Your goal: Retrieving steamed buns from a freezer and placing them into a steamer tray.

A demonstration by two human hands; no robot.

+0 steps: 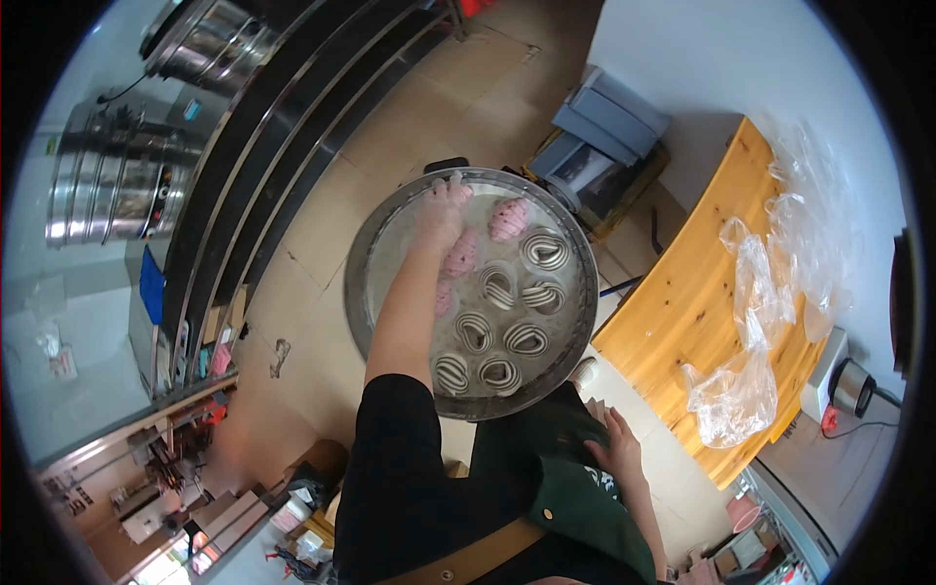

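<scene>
Left hand (444, 216), upper centre, fingers bent over one of the pink ridged dough pieces (508, 220), clamping undeterminable; pieces sit spaced in round grey metal tray (388, 278), centre, presumably against sticking; right hand (621, 454), lower right, closure undeterminable.

Colours on the grey tray (385, 263)
Rolls (526, 338) are showing dark-and-white stripes toward the right and near edges; buns (508, 220) are showing dark-flecked pink.

A: Steamer tray (388, 234), finish?
B: On my feed, dull metal; striped dough rolls (546, 252) matt, ridged.
A: Table (682, 283)?
B: I note smooth, knotted wood. Plastic bag (736, 405): clear, glossy, crinkled. Apron (585, 502): matt cloth.
</scene>
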